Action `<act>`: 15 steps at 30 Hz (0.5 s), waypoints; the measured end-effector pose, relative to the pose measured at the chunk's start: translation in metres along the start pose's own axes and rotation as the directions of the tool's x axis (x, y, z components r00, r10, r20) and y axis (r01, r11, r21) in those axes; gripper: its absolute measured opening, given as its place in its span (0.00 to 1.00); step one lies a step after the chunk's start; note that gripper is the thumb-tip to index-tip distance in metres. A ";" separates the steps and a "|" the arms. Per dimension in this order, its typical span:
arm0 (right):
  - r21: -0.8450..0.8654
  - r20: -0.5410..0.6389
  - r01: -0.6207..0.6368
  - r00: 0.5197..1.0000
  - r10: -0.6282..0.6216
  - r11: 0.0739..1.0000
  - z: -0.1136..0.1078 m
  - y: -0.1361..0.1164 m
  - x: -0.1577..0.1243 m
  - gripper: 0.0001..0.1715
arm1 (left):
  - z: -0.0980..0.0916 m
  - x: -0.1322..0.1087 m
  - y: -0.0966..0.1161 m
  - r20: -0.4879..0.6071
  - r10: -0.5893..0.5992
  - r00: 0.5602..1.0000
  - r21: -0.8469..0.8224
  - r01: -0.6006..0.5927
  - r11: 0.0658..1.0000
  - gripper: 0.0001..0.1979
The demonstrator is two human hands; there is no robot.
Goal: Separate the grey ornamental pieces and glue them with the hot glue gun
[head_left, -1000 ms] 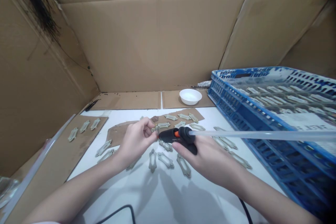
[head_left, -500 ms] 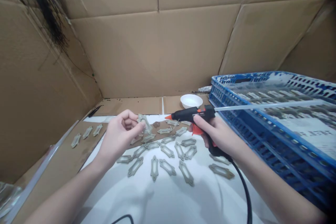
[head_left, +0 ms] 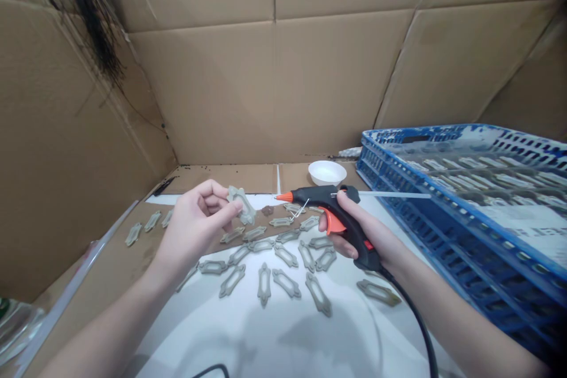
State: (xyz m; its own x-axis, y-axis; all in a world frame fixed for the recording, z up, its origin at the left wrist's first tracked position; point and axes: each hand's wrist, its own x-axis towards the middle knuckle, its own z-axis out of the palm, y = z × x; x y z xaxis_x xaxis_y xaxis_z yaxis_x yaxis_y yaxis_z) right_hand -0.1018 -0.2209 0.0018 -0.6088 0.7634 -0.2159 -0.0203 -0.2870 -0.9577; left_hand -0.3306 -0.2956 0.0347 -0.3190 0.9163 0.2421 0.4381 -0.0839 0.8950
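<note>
My left hand [head_left: 194, 225] pinches a small beige scalloped plate with a central slot [head_left: 241, 205] between thumb and fingertips, lifted above the table. My right hand [head_left: 349, 235] is closed around the grip of a black hot glue gun [head_left: 336, 215] with an orange trigger and nozzle. A glue stick [head_left: 381, 195] sticks out of the gun's back. Its nozzle points left toward the held plate, with a gap between them. Thin white glue threads [head_left: 299, 211] hang below the gun. Several similar plates [head_left: 286, 283] lie on the white table below my hands.
A blue plastic crate [head_left: 460, 230] holding rows of plates stands at the right. A white bowl [head_left: 326, 172] sits at the back. A black cord [head_left: 414, 313] runs down from the gun. Cardboard walls [head_left: 274, 88] surround the table, and a cardboard sheet [head_left: 101, 260] at left bears more plates.
Both hands have risen from the table and the gun has swung apart from the plate. The gun now points left, its nozzle level with the plate, and the view has tilted slightly.
</note>
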 end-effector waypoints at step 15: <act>-0.017 0.028 -0.034 0.999 0.034 0.999 0.002 0.003 0.001 0.32 | -0.113 0.066 -0.043 -0.016 -0.120 0.993 0.482 0.113 0.869 0.13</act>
State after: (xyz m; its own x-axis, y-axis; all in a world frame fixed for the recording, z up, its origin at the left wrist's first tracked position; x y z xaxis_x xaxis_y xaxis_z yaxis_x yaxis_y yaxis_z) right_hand -0.1038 -0.2217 -0.0010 -0.6307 0.7369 -0.2431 0.0136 -0.3026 -0.9530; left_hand -0.4658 -0.2758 0.0547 -0.3828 0.9133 0.1387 0.7496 0.2193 0.6245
